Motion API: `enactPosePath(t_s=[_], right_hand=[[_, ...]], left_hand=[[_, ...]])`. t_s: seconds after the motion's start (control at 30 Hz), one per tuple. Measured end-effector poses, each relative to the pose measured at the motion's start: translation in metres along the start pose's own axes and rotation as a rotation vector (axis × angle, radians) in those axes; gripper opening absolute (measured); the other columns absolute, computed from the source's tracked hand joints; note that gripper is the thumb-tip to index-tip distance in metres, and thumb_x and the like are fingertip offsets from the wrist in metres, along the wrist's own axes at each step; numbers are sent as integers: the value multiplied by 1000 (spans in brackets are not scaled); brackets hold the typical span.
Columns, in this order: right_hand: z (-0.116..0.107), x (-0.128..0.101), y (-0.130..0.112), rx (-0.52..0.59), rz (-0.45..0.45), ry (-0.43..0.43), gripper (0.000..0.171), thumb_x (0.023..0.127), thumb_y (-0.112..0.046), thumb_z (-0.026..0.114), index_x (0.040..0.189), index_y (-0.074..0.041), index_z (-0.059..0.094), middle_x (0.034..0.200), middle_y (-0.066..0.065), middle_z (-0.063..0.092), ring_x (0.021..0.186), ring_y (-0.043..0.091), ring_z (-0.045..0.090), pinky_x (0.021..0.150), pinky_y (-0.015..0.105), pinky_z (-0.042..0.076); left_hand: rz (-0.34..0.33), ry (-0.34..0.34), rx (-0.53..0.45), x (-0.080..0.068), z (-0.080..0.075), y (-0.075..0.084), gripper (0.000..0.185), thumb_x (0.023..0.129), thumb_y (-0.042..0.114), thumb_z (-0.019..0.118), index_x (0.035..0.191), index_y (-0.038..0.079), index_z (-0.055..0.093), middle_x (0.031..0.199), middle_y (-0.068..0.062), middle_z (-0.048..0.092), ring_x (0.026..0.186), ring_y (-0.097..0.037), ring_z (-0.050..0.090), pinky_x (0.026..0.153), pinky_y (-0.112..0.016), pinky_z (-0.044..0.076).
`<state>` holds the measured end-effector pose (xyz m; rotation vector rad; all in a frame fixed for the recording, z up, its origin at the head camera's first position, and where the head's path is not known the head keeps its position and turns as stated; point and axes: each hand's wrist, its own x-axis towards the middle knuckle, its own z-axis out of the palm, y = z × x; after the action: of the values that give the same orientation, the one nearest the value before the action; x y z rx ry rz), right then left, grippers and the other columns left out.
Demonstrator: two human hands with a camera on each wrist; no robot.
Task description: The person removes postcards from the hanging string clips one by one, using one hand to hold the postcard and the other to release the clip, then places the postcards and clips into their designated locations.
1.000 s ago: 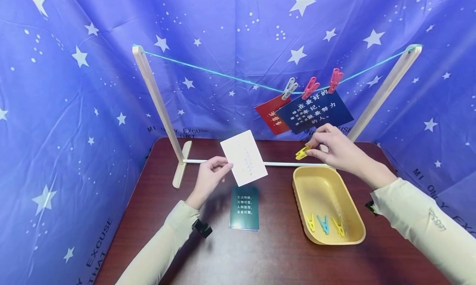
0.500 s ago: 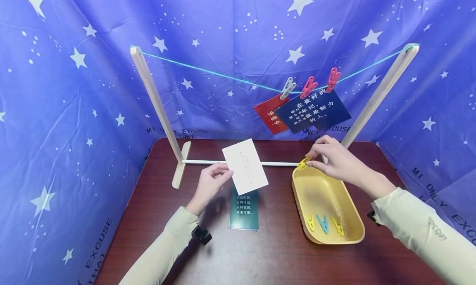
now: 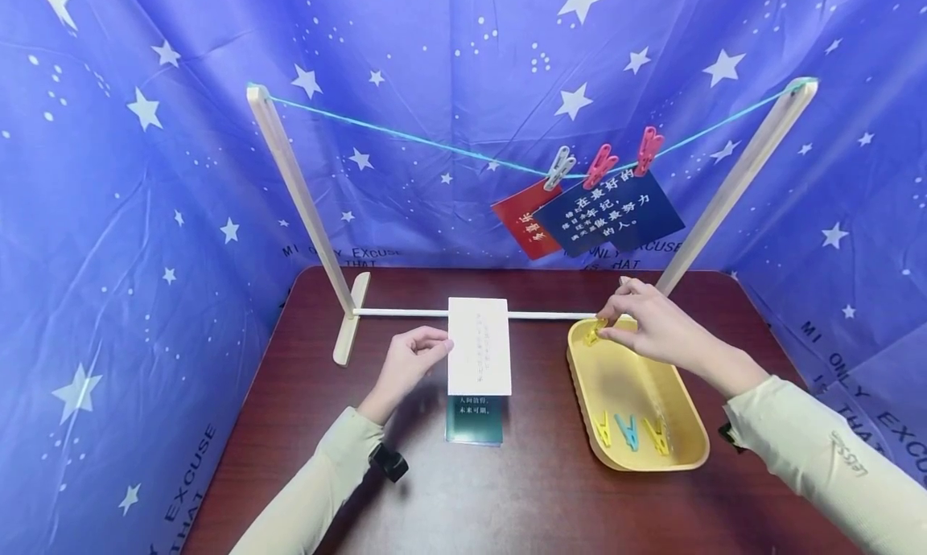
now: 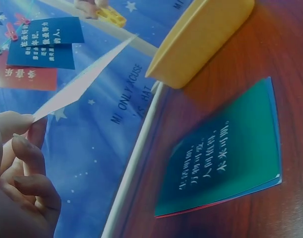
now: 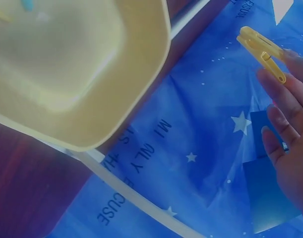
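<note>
Card in my left hand, yellow peg in my right hand

Left wrist view catches the white card edge-on, pinched thin above the green card; head view shows the peg pinched over the tray rim.

Table at 6 o'clock: dark red-brown wood-look top, smooth, semi-gloss. Tray at 4 o'clock: yellow plastic, smooth, slight sheen; loose clips inside it look like hard coloured plastic, same as yellow clip in right hand. White card in left hand: thin matt paper. Green card under it: coated, faint gloss. Rack posts: pale bare wood, matt. Line at 12 o'clock: teal string. Backdrop: blue starred cloth, creased, soft sheen.
</note>
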<state>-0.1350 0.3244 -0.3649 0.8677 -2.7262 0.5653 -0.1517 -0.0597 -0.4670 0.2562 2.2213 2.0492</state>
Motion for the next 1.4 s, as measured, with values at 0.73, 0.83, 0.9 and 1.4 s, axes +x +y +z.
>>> enactPosePath(t_s=[0.73,0.83,0.9,1.4], right_hand=[[24,-23,13,-38,3,-3,16,77,-17,90,84,-20,77,86,-10,66,85,15,56,71,36,49],[27,-26,14,-37,22,-14,15,78,-19,90,85,-20,77,86,-8,66,84,15,55,70,36,49],[29,-28,14,-40,38,-21,14,78,-20,90,84,-20,77,86,-8,66,85,16,55,71,37,49],[49,-43,30,-46,75,-57,13,79,-22,88,80,-23,75,76,-16,60,82,13,52,71,35,47]], left_hand=[[13,-45,47,-10,-6,-32,21,93,11,74,103,-7,74,72,2,71,49,-6,46,48,-20,37],[0,-50,52,-11,-7,-38,20,92,11,74,103,-7,74,75,-10,73,49,-6,46,47,-20,37],[-28,-50,54,-11,-8,-39,21,92,11,74,103,-7,74,78,-19,73,48,-7,46,46,-20,36],[-148,-76,85,-12,-7,-53,21,92,8,76,103,-9,73,75,-19,72,47,-8,45,47,-20,37]])
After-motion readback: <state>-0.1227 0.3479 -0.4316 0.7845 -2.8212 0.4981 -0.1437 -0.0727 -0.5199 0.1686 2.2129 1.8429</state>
